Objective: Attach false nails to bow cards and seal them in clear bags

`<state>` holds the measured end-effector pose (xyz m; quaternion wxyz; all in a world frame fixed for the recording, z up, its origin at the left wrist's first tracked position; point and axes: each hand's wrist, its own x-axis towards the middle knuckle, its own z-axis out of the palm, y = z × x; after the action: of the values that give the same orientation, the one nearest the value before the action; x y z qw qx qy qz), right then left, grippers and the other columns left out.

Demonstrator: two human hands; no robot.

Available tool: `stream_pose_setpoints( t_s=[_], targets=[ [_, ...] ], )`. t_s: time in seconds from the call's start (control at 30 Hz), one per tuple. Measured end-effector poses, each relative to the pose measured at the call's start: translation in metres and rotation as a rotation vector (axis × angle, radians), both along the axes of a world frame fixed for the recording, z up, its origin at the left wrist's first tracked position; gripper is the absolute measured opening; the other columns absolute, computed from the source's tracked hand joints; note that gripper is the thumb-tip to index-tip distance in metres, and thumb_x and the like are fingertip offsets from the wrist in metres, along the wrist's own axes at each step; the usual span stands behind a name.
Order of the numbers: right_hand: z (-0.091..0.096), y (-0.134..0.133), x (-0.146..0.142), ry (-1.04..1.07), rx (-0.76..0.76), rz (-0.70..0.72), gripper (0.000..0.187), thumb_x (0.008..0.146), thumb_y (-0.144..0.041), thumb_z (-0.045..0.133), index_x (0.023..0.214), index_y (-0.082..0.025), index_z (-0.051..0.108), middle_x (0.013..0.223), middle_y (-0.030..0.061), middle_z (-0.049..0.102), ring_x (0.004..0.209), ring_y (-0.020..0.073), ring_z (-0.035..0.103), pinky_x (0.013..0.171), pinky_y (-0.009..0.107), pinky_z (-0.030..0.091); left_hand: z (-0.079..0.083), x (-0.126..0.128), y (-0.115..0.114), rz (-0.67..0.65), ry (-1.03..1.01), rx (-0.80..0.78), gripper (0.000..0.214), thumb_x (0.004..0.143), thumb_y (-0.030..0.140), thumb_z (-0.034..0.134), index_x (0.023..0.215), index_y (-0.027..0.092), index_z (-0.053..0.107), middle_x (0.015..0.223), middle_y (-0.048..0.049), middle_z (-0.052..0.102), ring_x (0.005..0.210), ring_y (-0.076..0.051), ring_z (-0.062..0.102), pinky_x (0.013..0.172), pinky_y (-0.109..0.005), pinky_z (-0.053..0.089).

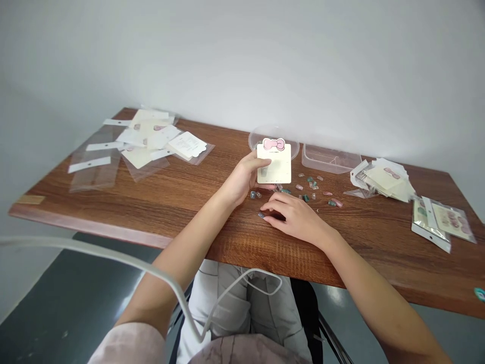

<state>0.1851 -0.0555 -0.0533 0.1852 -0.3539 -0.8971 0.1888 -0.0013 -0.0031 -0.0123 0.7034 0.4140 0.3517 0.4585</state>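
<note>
My left hand (246,175) is shut on a cream display card (279,167) topped by a pink bow shape (273,144), its thumb across the card's front. My right hand (293,215) rests low on the wooden table, with its fingers curled. A small grey press-on nail (261,215) lies at its fingertips, and I cannot tell if it is held. Several loose press-on nails (310,188) in pink, green and clear tones are scattered just beyond my right hand.
A round clear plastic lid (273,136) stands behind the card, beside a clear divided plastic box (329,159). Stacked cards and bags (382,179) lie right, bagged cards (441,222) near the edge, and cards with clear bags (151,141) left. A white cable (113,258) crosses below.
</note>
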Motion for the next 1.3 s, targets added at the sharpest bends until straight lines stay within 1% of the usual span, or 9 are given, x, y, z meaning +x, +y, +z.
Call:
stream_pose_setpoints(
  t_s=[0.17,0.27,0.37,0.57,0.73,0.9,1.07,1.17,1.3],
  targets=[
    [0.0,0.0,0.0,-0.068,0.134,0.008,0.019,0.103,-0.028,0.062,0.113,-0.021,0.077,0.098,0.0062,0.069,0.092,0.0211,0.063,0.084,0.037,0.044,-0.001,0.0,0.0,-0.008,-0.011,-0.005,0.049,0.079,0.031,0.069,0.127,0.017,0.064,0.123,-0.0128,0.074,0.093,-0.026,0.07,0.064,-0.031,0.06],
    [0.0,0.0,0.0,-0.071,0.159,0.017,0.022,0.104,-0.029,0.061,0.119,-0.023,0.077,0.099,0.0059,0.068,0.092,0.0203,0.062,0.083,0.036,0.04,-0.001,0.0,0.0,-0.001,-0.005,-0.017,0.05,0.079,0.031,0.069,0.127,0.017,0.063,0.123,-0.0129,0.073,0.093,-0.026,0.07,0.063,-0.031,0.06],
    [-0.002,0.001,-0.002,-0.057,0.16,0.037,0.019,0.104,-0.028,0.062,0.113,-0.023,0.078,0.096,0.0045,0.068,0.092,0.0193,0.062,0.082,0.034,0.038,-0.001,0.0,0.001,-0.006,0.004,-0.022,0.051,0.078,0.031,0.07,0.127,0.018,0.063,0.123,-0.0129,0.073,0.091,-0.025,0.069,0.062,-0.031,0.061],
    [-0.009,0.002,-0.005,-0.016,0.207,0.051,0.014,0.101,-0.026,0.066,0.104,-0.018,0.077,0.093,0.0039,0.071,0.088,0.0191,0.063,0.082,0.034,0.04,-0.001,0.0,0.0,-0.001,0.018,-0.025,0.052,0.078,0.03,0.069,0.128,0.018,0.064,0.119,-0.0114,0.074,0.091,-0.025,0.07,0.061,-0.03,0.061],
    [-0.007,0.001,-0.004,0.078,0.352,0.075,0.015,0.102,-0.024,0.062,0.097,-0.02,0.075,0.086,0.0036,0.071,0.08,0.0175,0.063,0.076,0.034,0.044,0.002,0.001,-0.002,0.008,0.021,-0.022,0.05,0.079,0.029,0.068,0.128,0.017,0.065,0.12,-0.0122,0.074,0.093,-0.026,0.071,0.061,-0.03,0.061],
    [0.005,0.002,0.006,0.235,0.543,-0.011,0.01,0.1,-0.02,0.064,0.103,-0.021,0.073,0.084,0.0028,0.071,0.073,0.0155,0.063,0.067,0.032,0.049,0.004,0.002,-0.001,-0.019,0.043,-0.047,0.051,0.087,0.03,0.061,0.136,0.016,0.061,0.13,-0.0147,0.072,0.102,-0.029,0.073,0.059,-0.03,0.063],
    [0.014,0.006,0.016,0.303,0.645,-0.148,0.014,0.096,-0.014,0.067,0.109,-0.019,0.072,0.085,0.0044,0.072,0.074,0.0167,0.066,0.065,0.032,0.053,0.001,0.004,0.0,-0.036,0.059,-0.084,0.046,0.096,0.028,0.052,0.14,0.014,0.058,0.127,-0.017,0.074,0.098,-0.028,0.076,0.058,-0.031,0.066],
    [0.015,0.006,0.016,0.288,0.646,-0.236,0.014,0.098,-0.015,0.065,0.109,-0.02,0.073,0.084,0.0042,0.072,0.074,0.0177,0.067,0.065,0.033,0.053,0.0,0.006,-0.001,-0.061,0.07,-0.112,0.044,0.097,0.025,0.053,0.14,0.016,0.058,0.123,-0.0162,0.075,0.092,-0.026,0.078,0.057,-0.03,0.067],
    [0.014,0.005,0.015,0.263,0.591,-0.298,0.015,0.1,-0.019,0.062,0.106,-0.022,0.076,0.084,0.0043,0.072,0.076,0.0188,0.068,0.067,0.035,0.053,-0.001,0.009,-0.004,-0.1,0.05,-0.132,0.042,0.098,0.027,0.058,0.139,0.018,0.06,0.114,-0.014,0.077,0.088,-0.024,0.078,0.062,-0.031,0.068]
  ],
)
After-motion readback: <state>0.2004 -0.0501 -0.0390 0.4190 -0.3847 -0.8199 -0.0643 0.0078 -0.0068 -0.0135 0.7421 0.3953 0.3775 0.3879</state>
